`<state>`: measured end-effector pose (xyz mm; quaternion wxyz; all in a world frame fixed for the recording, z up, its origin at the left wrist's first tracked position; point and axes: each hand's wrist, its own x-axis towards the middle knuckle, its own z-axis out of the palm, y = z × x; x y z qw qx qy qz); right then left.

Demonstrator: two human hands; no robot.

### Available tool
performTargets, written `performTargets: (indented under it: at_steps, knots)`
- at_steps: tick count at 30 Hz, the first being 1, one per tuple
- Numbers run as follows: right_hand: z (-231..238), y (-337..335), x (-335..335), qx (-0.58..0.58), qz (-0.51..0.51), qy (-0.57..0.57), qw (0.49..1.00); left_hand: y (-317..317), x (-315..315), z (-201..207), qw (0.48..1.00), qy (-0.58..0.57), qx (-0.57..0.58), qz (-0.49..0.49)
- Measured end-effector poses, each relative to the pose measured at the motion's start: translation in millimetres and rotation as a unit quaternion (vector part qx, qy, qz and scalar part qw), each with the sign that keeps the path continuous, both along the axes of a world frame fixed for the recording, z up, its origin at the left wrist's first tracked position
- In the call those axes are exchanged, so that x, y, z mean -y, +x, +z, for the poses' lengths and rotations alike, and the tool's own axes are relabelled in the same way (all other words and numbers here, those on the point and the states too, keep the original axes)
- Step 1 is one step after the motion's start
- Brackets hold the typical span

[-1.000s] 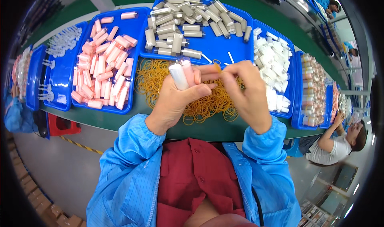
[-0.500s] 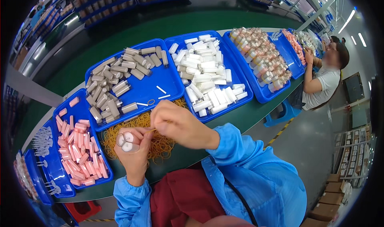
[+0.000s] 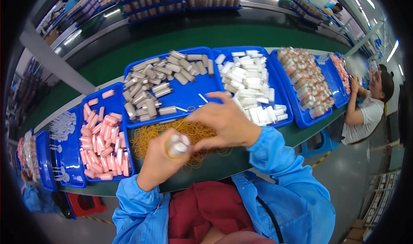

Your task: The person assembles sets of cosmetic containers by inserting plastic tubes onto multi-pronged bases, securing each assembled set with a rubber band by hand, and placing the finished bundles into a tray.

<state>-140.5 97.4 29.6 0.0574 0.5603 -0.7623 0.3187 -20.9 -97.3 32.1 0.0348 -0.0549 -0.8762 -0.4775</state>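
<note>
A small bundle of cylindrical bottles [image 3: 177,146] with white ends is gripped in my left hand [image 3: 159,163], end up and slightly blurred. My right hand [image 3: 228,121] is beside it with thumb and fingers spread apart, the thumb close to the bundle. Whether a band is looped on the right fingers is too blurred to make out. Beneath both hands lies a heap of yellow rubber bands [image 3: 148,136]. Past my right fingers, a blue tray [image 3: 183,89] holds grey bottles [image 3: 140,87] and a few thin white sticks [image 3: 181,109].
White bottles [image 3: 245,78] fill a tray to the right, with banded bundles [image 3: 303,80] in another beyond. On the left stand trays of pink bottles [image 3: 103,141] and clear small parts [image 3: 64,125]. A co-worker [image 3: 363,102] sits at the far right.
My right hand has come away from a pinch on a rubber band and spread its fingers beside the bundle. The view has shifted, so the trays appear further right.
</note>
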Motion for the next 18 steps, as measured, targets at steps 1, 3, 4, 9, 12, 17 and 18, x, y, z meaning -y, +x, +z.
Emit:
performTargets:
  at_steps: [1,3,4,9,12,17,18]
  knots:
    - [-4,-7,-9,-0.060,-0.044,0.017,0.997,2,7,2,0.990,0.128,0.045,0.041]
    - [-24,-6,-27,0.205,0.001,-0.058,0.977,1,12,-3,0.914,0.391,0.071,0.077]
    - [-30,-4,-30,0.456,0.040,-0.122,0.881,-1,10,-7,0.915,0.389,0.067,0.082]
    - [13,20,28,0.645,0.149,-0.449,0.601,0,-25,-28,0.908,0.268,-0.182,0.267]
    - [5,15,47,0.524,-0.076,-0.363,0.766,4,-43,-21,0.943,0.051,-0.278,0.176]
    - [5,8,20,0.309,0.065,-0.189,0.930,-11,-26,-15,0.971,0.091,-0.120,0.184]
    - [11,14,20,0.219,0.086,-0.115,0.965,-13,-24,-14,0.977,0.083,-0.117,0.158]
